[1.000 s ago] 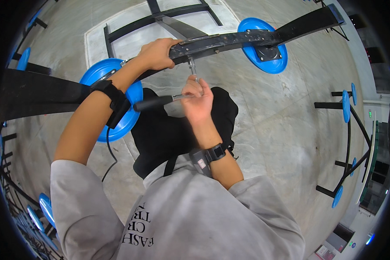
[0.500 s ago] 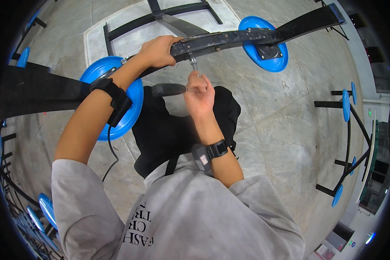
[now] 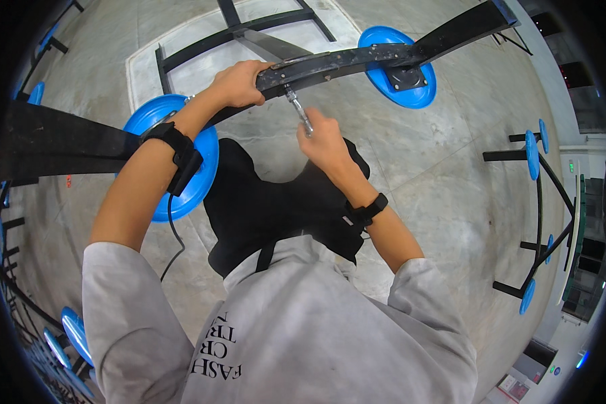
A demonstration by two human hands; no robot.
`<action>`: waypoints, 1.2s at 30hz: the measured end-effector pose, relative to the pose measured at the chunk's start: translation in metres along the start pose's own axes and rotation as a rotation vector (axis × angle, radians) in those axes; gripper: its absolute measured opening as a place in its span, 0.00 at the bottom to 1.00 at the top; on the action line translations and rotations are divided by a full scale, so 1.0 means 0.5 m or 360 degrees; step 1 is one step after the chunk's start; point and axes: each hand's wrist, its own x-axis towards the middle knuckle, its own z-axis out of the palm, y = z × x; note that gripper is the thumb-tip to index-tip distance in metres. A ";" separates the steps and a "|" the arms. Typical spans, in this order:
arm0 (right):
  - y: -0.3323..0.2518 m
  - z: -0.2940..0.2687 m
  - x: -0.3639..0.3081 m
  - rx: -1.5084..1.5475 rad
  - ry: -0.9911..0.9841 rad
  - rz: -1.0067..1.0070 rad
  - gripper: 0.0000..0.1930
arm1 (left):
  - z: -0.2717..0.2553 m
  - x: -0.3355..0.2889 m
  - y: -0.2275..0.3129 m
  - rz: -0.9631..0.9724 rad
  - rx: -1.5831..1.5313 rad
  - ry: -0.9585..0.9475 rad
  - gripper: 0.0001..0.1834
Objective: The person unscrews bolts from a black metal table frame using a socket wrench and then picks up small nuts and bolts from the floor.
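Note:
A black metal beam point(image 3: 337, 66), scuffed and dotted with bolts, crosses in front of me. My left hand point(image 3: 239, 84) is closed over it, thumb on the near side and fingers over the top. In my closed right hand point(image 3: 328, 143) is a socket wrench point(image 3: 295, 104); its shiny shaft runs up to the beam's near underside, beside a bolt. The hand hides the wrench's handle. Round blue seats are fixed to the beam's frame: the left seat point(image 3: 205, 147) lies under my left forearm, and the right seat point(image 3: 376, 71) is beyond my right hand.
A black base frame point(image 3: 195, 57) rests on a white floor patch at the far side. More black frames with blue seats point(image 3: 532, 156) stand at the right, and others point(image 3: 77, 330) crowd the lower left. A cable point(image 3: 170, 225) hangs from my left wrist strap.
My right hand has turned over, its back now facing up, and moved slightly right. The wrench's dark handle, which pointed left, is now out of sight. My left hand keeps its grip.

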 end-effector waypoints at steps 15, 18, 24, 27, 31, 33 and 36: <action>-0.019 0.058 -0.124 0.0218 0.0427 0.0246 0.08 | -0.009 -0.018 -0.015 -0.0030 0.0022 -0.0032 0.39; 0.008 0.020 -0.125 0.0808 0.0689 0.0528 0.09 | -0.019 -0.002 -0.011 0.0001 0.0059 0.0017 0.39; -0.013 -0.030 -0.056 0.2146 0.0416 0.0901 0.10 | -0.027 -0.003 0.022 -0.0060 0.0052 -0.0028 0.39; -0.012 -0.003 -0.051 0.2620 0.0274 0.1170 0.11 | -0.007 0.002 0.019 -0.0034 0.0067 -0.0027 0.39; 0.003 0.044 -0.033 0.3267 0.0137 0.1333 0.11 | 0.000 0.011 0.015 -0.0046 0.0067 -0.0021 0.40; 0.005 0.057 -0.024 0.3538 0.0072 0.1335 0.10 | 0.001 0.013 0.015 -0.0036 0.0063 -0.0029 0.39; -0.003 0.057 -0.007 0.3511 0.0192 0.1423 0.11 | 0.002 0.015 0.017 -0.0013 0.0060 -0.0017 0.39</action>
